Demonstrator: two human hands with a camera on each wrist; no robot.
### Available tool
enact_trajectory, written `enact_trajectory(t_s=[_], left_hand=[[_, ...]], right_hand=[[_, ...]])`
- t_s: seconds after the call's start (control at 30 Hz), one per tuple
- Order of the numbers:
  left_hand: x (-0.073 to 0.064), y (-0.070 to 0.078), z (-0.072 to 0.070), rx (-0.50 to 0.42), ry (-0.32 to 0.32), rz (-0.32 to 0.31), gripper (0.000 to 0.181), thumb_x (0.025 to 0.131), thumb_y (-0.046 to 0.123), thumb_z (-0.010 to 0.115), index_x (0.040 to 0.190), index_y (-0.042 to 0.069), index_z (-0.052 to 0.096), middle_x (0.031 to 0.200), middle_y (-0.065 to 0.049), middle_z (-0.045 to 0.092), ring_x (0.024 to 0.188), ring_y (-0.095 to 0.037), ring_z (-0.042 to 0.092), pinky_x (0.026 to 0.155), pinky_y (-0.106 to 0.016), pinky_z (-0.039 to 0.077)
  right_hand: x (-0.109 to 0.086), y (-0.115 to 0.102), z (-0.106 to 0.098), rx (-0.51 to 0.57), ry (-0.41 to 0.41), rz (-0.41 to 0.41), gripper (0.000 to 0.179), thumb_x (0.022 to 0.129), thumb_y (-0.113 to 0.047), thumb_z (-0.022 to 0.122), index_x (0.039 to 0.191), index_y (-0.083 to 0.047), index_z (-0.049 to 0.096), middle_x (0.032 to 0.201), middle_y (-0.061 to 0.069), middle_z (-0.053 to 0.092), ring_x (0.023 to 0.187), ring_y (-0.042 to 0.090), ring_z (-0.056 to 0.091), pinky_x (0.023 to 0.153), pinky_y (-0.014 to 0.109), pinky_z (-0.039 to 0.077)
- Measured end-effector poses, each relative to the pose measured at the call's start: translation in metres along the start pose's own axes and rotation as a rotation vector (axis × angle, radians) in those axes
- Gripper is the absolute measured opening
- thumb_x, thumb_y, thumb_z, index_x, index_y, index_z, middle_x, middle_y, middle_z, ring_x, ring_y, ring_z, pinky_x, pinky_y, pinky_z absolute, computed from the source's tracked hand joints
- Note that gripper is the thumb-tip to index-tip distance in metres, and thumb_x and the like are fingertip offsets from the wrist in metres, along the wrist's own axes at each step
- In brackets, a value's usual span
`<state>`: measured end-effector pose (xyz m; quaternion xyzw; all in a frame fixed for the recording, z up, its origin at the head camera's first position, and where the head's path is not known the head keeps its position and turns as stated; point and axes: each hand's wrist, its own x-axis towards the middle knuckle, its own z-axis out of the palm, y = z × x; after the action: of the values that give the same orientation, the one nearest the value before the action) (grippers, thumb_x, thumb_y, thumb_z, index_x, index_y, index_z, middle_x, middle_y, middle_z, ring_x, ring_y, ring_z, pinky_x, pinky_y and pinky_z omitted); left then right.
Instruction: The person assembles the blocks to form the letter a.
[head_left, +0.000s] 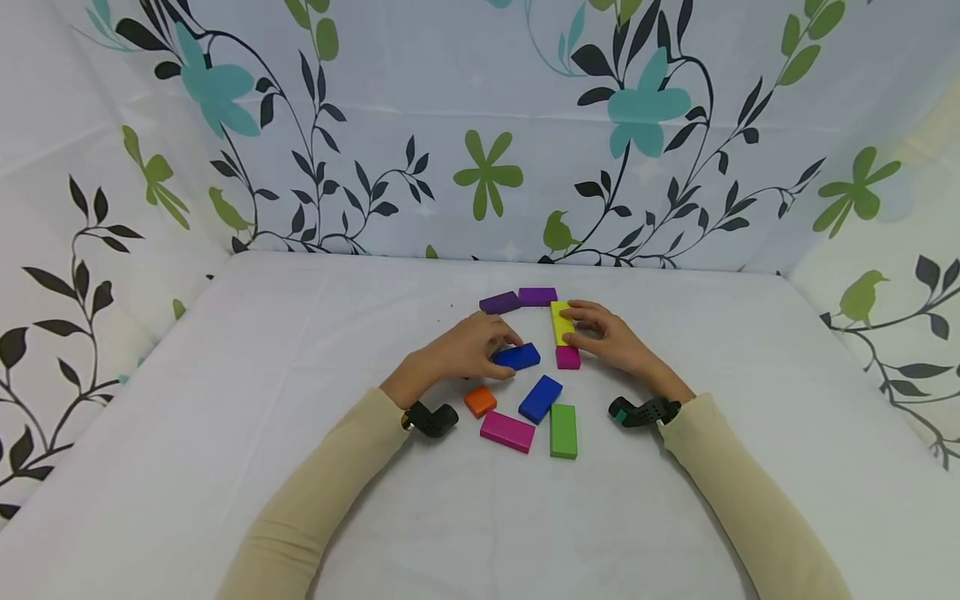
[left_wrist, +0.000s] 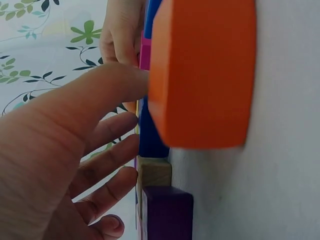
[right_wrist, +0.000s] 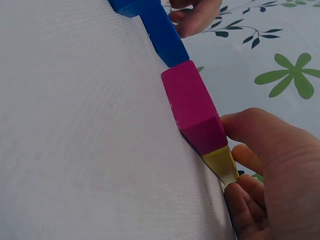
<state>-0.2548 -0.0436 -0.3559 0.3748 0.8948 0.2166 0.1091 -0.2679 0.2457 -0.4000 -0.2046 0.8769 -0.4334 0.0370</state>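
My left hand [head_left: 474, 346] holds a blue block [head_left: 517, 357] between thumb and fingers, the thumb at its near side. To its right, my right hand [head_left: 611, 337] grips a yellow block [head_left: 560, 323] along its right edge, thumb towards the near end and fingertips farther back. A small magenta block [head_left: 567, 358] sits against the yellow block's near end; the right wrist view shows the thumb beside where the two meet. In the left wrist view, a bare-wood block [left_wrist: 155, 172] appears past the left fingertips; the left hand hides it from the head camera.
Two purple blocks [head_left: 537, 297] lie end to end at the back. Closer in are an orange block [head_left: 480, 402], a second blue block [head_left: 540, 399], a long magenta block [head_left: 507, 432] and a green block [head_left: 564, 432]. A patterned cloth [head_left: 420, 125] hangs behind the white table [head_left: 405, 533].
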Motion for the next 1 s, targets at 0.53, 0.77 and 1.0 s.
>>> enact_trajectory(t_s=[0.53, 0.77, 1.0], left_hand=[[0.0036, -0.0044, 0.0063, -0.129, 0.008, 0.029, 0.036, 0.100, 0.007, 0.070, 0.135, -0.002, 0.067, 0.133, -0.017, 0.065, 0.102, -0.023, 0.058, 0.091, -0.025, 0.050], [0.0042, -0.0055, 0.0048, -0.149, 0.017, 0.014, 0.037, 0.099, 0.010, 0.072, 0.134, 0.000, 0.069, 0.129, -0.016, 0.065, 0.101, -0.021, 0.060, 0.086, -0.023, 0.050], [0.0049, -0.0047, 0.0060, -0.147, 0.024, 0.025, 0.035, 0.100, 0.009, 0.071, 0.134, 0.000, 0.069, 0.128, -0.015, 0.066, 0.099, -0.020, 0.059, 0.085, -0.021, 0.048]], right_hand=[[-0.0008, -0.0037, 0.0003, -0.015, -0.009, 0.033, 0.048, 0.105, -0.012, 0.064, 0.148, 0.006, 0.053, 0.166, 0.027, 0.034, 0.142, 0.050, 0.048, 0.122, 0.061, 0.034], [-0.0008, -0.0054, -0.0007, -0.022, -0.011, 0.043, 0.049, 0.105, -0.013, 0.065, 0.149, 0.005, 0.053, 0.166, 0.026, 0.034, 0.142, 0.050, 0.047, 0.122, 0.060, 0.035], [-0.0006, -0.0064, -0.0011, -0.012, -0.016, 0.039, 0.049, 0.105, -0.014, 0.065, 0.149, 0.005, 0.053, 0.166, 0.026, 0.034, 0.142, 0.049, 0.047, 0.122, 0.060, 0.034]])
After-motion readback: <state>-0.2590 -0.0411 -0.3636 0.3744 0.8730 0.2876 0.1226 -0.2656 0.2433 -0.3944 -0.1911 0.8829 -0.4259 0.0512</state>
